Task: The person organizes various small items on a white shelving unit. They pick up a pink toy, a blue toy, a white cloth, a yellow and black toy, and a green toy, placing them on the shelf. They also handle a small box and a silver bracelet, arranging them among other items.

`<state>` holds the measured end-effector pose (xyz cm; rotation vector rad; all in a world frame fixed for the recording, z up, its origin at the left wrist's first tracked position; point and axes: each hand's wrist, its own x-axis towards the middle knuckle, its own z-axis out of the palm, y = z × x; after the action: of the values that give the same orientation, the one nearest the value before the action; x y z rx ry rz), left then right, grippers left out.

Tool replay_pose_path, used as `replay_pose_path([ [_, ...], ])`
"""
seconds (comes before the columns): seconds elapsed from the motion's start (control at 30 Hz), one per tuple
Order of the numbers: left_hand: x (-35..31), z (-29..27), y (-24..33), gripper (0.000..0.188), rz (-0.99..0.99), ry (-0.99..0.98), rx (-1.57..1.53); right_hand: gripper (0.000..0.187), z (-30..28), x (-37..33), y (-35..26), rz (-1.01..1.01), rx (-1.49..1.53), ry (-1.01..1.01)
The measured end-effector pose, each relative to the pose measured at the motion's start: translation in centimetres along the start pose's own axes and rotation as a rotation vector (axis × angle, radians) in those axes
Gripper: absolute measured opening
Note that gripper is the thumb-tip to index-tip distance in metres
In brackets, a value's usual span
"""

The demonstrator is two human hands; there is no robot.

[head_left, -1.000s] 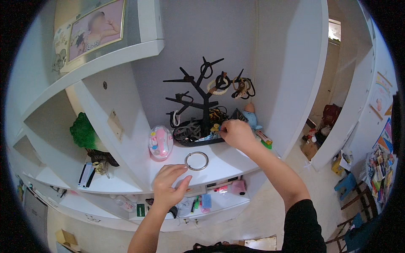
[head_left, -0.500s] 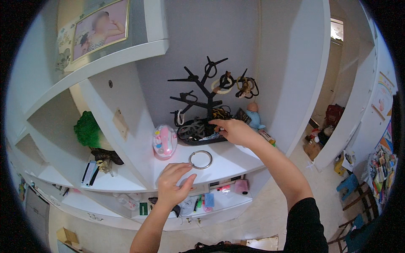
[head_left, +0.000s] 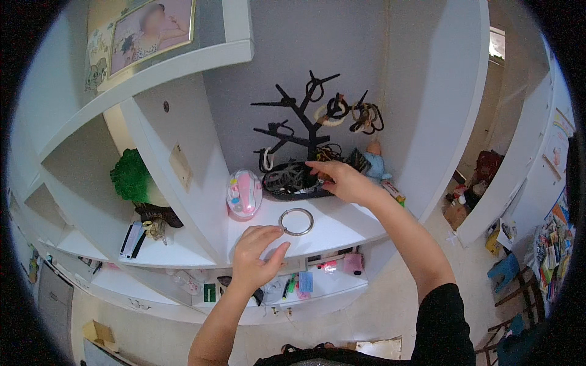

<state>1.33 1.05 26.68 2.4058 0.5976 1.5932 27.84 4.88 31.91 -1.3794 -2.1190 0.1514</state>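
A black tree-shaped jewelry stand (head_left: 312,141) stands on the white shelf, with hair ties and bands hung on its branches. Its oval base tray (head_left: 292,196) holds a heap of dark bands and small items. My right hand (head_left: 345,182) reaches over the tray's right part, index finger stretched out and thumb apart; I see nothing between them. A silver bangle (head_left: 298,233) lies on the shelf in front of the tray. Beside it, my left hand (head_left: 257,256) hovers at the shelf's front edge, fingers and thumb apart, holding nothing.
A pink-and-clear oval case (head_left: 245,195) sits left of the tray. A blue doll-like figure (head_left: 373,163) stands at the right. White dividers (head_left: 174,158) flank this compartment, and a lower shelf (head_left: 332,293) carries small items. A green ornament (head_left: 131,177) fills the left compartment.
The whole view has shifted slightly, so the shelf appears a little higher and further right. My right hand's fingers have spread slightly over the tray; my left hand stays by the bangle.
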Motion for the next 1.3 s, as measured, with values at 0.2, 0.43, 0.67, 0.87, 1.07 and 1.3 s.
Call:
replay_pose_path([
  [0.2,0.3,0.1,-0.1,0.019,-0.004,-0.010,0.002,0.048,-1.4,-1.3,-0.8,-0.014,-0.196,0.109],
  [0.43,-0.3,0.1,-0.2,0.016,-0.061,-0.026,-0.028,0.038,0.1,-2.8,0.5,0.036,-0.089,0.120],
  [0.67,-0.4,-0.2,-0.3,0.016,-0.050,-0.026,-0.029,0.028,0.3,-6.2,-4.5,-0.161,-0.085,0.334],
  [0.87,-0.4,0.2,-0.5,0.017,0.000,0.015,-0.060,0.027,8.9,-16.7,-5.4,-0.095,0.294,0.205],
  [1.07,-0.6,0.4,-0.5,0.019,0.023,-0.025,-0.003,0.026,25.4,-25.5,3.0,0.537,0.465,-0.259],
  [1.3,-0.7,-0.7,-0.1,0.019,0.152,-0.003,0.061,0.045,33.3,-25.4,4.3,0.358,0.165,-0.356],
])
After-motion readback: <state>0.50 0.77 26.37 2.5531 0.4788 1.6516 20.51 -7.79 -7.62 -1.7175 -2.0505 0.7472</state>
